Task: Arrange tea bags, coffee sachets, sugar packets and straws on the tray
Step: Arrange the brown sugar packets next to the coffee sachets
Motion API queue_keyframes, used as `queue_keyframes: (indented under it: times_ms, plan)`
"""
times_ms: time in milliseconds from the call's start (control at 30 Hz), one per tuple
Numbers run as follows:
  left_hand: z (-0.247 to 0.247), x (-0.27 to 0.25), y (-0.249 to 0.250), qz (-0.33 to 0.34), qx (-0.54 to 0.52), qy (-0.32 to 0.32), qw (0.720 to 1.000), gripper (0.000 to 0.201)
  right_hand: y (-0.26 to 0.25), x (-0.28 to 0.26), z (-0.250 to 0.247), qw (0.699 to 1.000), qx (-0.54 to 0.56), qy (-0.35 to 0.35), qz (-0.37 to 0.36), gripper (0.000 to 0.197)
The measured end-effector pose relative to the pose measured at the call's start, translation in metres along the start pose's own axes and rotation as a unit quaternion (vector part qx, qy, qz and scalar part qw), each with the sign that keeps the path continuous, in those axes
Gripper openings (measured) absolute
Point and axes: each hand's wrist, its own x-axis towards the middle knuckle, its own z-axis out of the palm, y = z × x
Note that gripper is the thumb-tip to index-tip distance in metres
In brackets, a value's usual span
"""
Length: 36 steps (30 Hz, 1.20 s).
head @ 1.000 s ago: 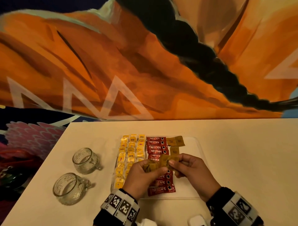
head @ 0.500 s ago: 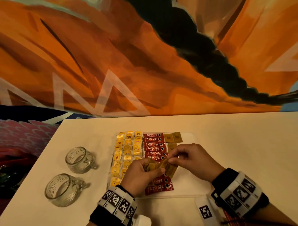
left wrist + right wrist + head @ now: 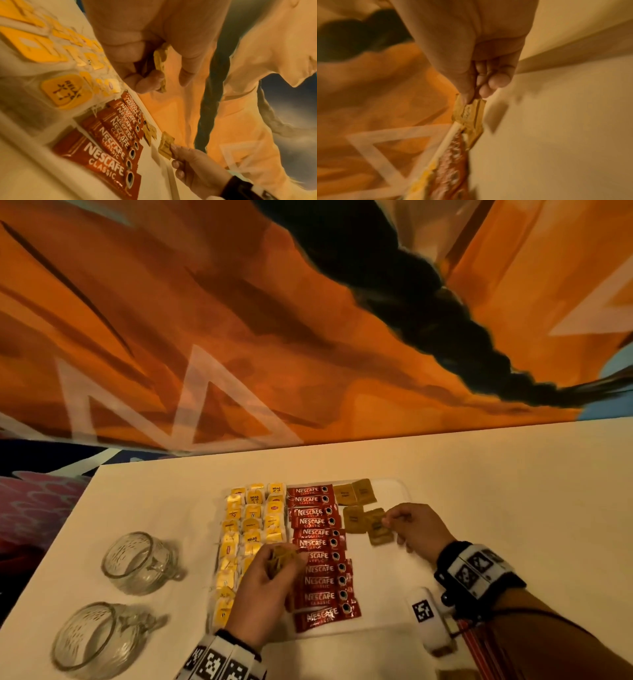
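The right hand (image 3: 416, 527) pinched one small brown paper sugar packet (image 3: 378, 529) by its edge between thumb and fingertips (image 3: 485, 91), low over the clear rectangular plastic tray (image 3: 399, 487), beside three more brown packets (image 3: 354, 498) lying there. The left hand (image 3: 263, 594) hovered over the near part of the tray, well apart from the right, its fingers curled round a small bunch of brown sugar packets (image 3: 160, 63). Under it ran the column of red Nescafe coffee sachets (image 3: 317, 544) and, to their left, the rows of yellow-tagged tea bags (image 3: 253, 517). Two clear glass mugs (image 3: 140, 558) stood on the white table (image 3: 513, 491) left of the tray.
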Motion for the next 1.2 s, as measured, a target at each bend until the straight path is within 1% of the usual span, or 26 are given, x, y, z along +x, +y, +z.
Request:
queue_keyframes:
  times_ms: [67, 167, 233, 333, 433, 500, 533, 600, 633, 667, 700, 733, 767, 833, 900, 967, 1033, 1133, 1200]
  plan:
    - [-0.002, 0.003, -0.007, -0.017, -0.006, 0.025, 1.000, 0.009, 0.004, 0.015, 0.001, 0.999, -0.019, 0.024, 0.019, 0.016]
    - [-0.005, 0.006, -0.014, -0.041, -0.026, 0.049, 0.998, 0.012, 0.005, 0.031, 0.005, 0.997, -0.032, 0.043, 0.053, 0.021]
    - [-0.006, 0.005, -0.016, -0.041, -0.028, 0.043, 0.998, 0.010, 0.006, 0.039, 0.008, 0.996, -0.043, 0.034, 0.067, 0.021]
    - [-0.007, 0.003, -0.017, -0.032, -0.022, 0.013, 0.999, 0.008, 0.007, 0.046, 0.011, 0.995, -0.056, 0.019, 0.078, 0.021]
    - [-0.007, 0.002, -0.016, -0.035, -0.040, 0.005, 0.999, 0.013, 0.006, 0.050, 0.013, 0.994, -0.062, 0.029, 0.085, 0.022]
    - [-0.005, 0.000, -0.014, -0.038, -0.047, 0.009, 0.998, 0.017, 0.006, 0.051, 0.012, 0.993, -0.064, 0.035, 0.094, 0.013]
    - [-0.005, 0.000, -0.012, -0.037, -0.049, 0.010, 0.998, 0.019, 0.003, 0.049, 0.011, 0.992, -0.074, 0.039, 0.095, 0.008]
    - [-0.002, -0.002, -0.009, -0.033, -0.059, 0.009, 0.998, 0.020, -0.002, 0.042, 0.009, 0.987, -0.132, 0.055, 0.073, 0.023]
    - [-0.002, -0.003, -0.007, -0.031, -0.064, 0.010, 0.997, 0.019, -0.009, 0.034, 0.009, 0.986, -0.149, 0.060, 0.042, 0.026]
    - [-0.001, -0.003, -0.006, -0.030, -0.063, 0.010, 0.997, 0.020, -0.018, 0.023, 0.010, 0.989, -0.139, 0.053, 0.003, 0.025]
    - [-0.001, -0.004, -0.005, -0.029, -0.060, 0.010, 0.998, 0.022, -0.030, 0.009, 0.013, 0.993, -0.105, 0.025, -0.037, 0.021]
    - [0.000, -0.004, -0.004, -0.029, -0.054, 0.005, 0.998, 0.024, -0.040, -0.006, 0.016, 0.995, -0.070, -0.020, -0.068, 0.018]
    - [0.002, -0.005, -0.003, -0.029, -0.053, -0.001, 0.998, 0.028, -0.050, -0.021, 0.020, 0.992, -0.044, -0.078, -0.088, 0.016]
    - [0.005, -0.007, 0.000, -0.027, -0.053, -0.016, 0.998, 0.033, -0.063, -0.046, 0.027, 0.976, -0.041, -0.183, -0.109, 0.014]
    - [0.008, -0.010, 0.002, -0.018, -0.049, -0.025, 0.998, 0.032, -0.067, -0.061, 0.033, 0.963, -0.060, -0.230, -0.123, 0.012]
    - [0.009, -0.014, 0.003, -0.012, -0.050, -0.036, 0.998, 0.030, -0.068, -0.068, 0.036, 0.958, -0.074, -0.236, -0.142, 0.012]
    - [0.008, -0.019, 0.004, -0.013, -0.053, -0.045, 0.997, 0.030, -0.069, -0.072, 0.037, 0.960, -0.079, -0.220, -0.153, 0.012]
    - [0.001, -0.025, 0.005, -0.019, -0.065, -0.029, 0.997, 0.027, -0.069, -0.075, 0.034, 0.975, -0.026, -0.180, -0.130, 0.013]
    - [-0.004, -0.028, 0.005, -0.030, -0.098, -0.009, 0.995, 0.030, -0.068, -0.078, 0.031, 0.980, 0.021, -0.167, -0.103, 0.013]
